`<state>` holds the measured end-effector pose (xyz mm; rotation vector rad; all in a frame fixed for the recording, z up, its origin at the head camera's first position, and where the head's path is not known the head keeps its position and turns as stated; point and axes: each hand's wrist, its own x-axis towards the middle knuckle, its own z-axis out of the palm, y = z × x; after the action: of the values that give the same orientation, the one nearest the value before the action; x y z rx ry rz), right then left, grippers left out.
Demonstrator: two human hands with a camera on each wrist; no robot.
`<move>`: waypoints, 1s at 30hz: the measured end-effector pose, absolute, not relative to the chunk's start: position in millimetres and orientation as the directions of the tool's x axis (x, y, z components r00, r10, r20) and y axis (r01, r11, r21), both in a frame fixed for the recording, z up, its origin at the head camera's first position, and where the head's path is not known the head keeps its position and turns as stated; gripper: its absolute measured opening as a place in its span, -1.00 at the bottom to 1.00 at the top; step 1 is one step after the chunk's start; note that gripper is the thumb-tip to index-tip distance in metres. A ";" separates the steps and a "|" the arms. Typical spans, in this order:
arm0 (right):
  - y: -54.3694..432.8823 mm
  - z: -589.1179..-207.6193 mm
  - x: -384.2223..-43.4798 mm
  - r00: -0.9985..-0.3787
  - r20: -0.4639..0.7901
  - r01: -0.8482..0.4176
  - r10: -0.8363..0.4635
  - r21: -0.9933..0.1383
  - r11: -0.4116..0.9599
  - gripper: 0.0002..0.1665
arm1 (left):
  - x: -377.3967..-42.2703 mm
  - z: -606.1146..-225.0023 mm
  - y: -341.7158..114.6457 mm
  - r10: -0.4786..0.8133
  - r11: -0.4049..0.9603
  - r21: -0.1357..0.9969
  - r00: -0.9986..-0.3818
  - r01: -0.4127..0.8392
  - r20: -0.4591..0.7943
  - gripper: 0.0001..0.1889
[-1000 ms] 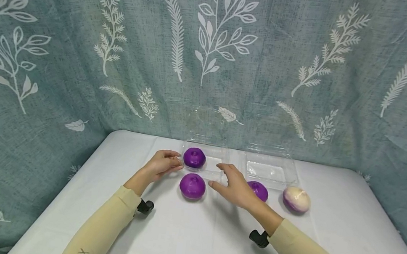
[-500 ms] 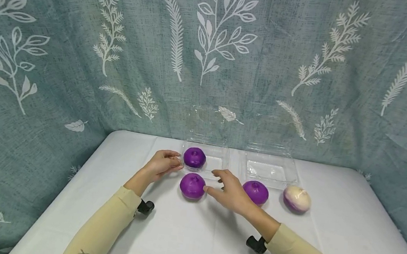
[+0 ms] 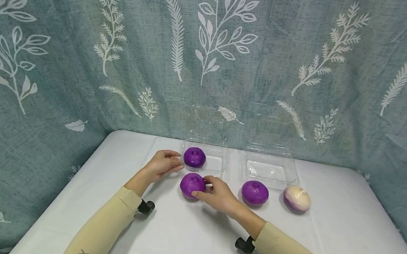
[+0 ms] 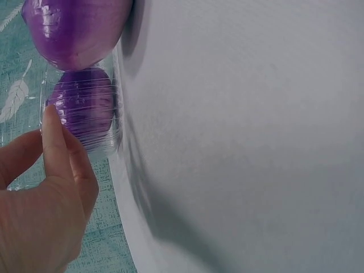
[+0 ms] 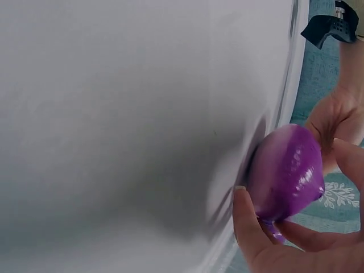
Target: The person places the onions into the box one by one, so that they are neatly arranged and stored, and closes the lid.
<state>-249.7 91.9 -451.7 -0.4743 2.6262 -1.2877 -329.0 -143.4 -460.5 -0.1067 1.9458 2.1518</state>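
Observation:
My right hand (image 3: 219, 194) is at the right side of a glossy purple onion (image 3: 192, 186) on the white table. In the right wrist view, the thumb and fingers bend around this onion (image 5: 287, 170), which has a paler underside. Farther left, my left hand (image 3: 160, 165) touches the left front corner of a clear plastic container (image 3: 225, 163) with fairly straight fingers. Inside that container's left half sits another purple onion (image 3: 194, 157). The left wrist view shows the thumb (image 4: 55, 142) against the container's wall, the onion (image 4: 85, 102) visible through it.
A second clear container (image 3: 266, 171) stands with its lid up on the right at the back. In front of it lie a purple onion (image 3: 254, 192) and an onion showing its pale side (image 3: 296, 198). A leaf-patterned curtain (image 3: 211, 60) hangs behind the table (image 3: 189, 244).
My right hand has moved left and toward the front, from above the table to the front purple onion, and has closed around its right side. The left hand has stayed at the container.

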 end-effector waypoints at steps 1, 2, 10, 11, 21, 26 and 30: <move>90.8 -452.7 -250.1 -0.935 -0.020 -0.200 -0.355 -0.797 0.570 -0.23 | -329.0 -460.6 -143.2 0.128 -0.085 0.971 -0.969 -0.224 -0.213 -0.50; 89.6 -453.7 -250.5 -0.937 -0.023 -0.190 -0.349 -0.803 0.565 -0.23 | -328.9 -460.2 -143.1 0.130 -0.085 0.970 -0.968 -0.227 -0.215 -0.50; 79.1 -460.9 -254.2 -0.945 0.000 -0.187 -0.327 -0.819 0.542 -0.17 | -327.2 -459.6 -143.0 0.144 -0.089 0.968 -0.965 -0.233 -0.219 -0.49; 77.5 -462.0 -255.0 -0.947 0.002 -0.187 -0.322 -0.817 0.545 -0.17 | -327.0 -459.5 -143.2 0.143 -0.089 0.968 -0.965 -0.234 -0.220 -0.49; 69.3 -465.0 -258.5 -0.950 -0.004 -0.173 -0.312 -0.824 0.539 -0.23 | -327.9 -459.6 -143.1 0.137 -0.081 0.971 -0.968 -0.225 -0.213 -0.51; 69.5 -464.1 -256.6 -0.946 -0.046 -0.146 -0.321 -0.824 0.548 -0.21 | -328.1 -459.7 -142.7 0.136 -0.081 0.969 -0.966 -0.233 -0.221 -0.51; 72.1 -460.7 -253.3 -0.941 -0.061 -0.144 -0.332 -0.817 0.559 -0.16 | -327.7 -459.0 -143.5 0.131 -0.083 0.970 -0.967 -0.230 -0.218 -0.51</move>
<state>-253.3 72.1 -460.7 -0.3999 2.5853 -1.3256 -327.7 -143.5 -459.0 -0.1083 1.9428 2.1445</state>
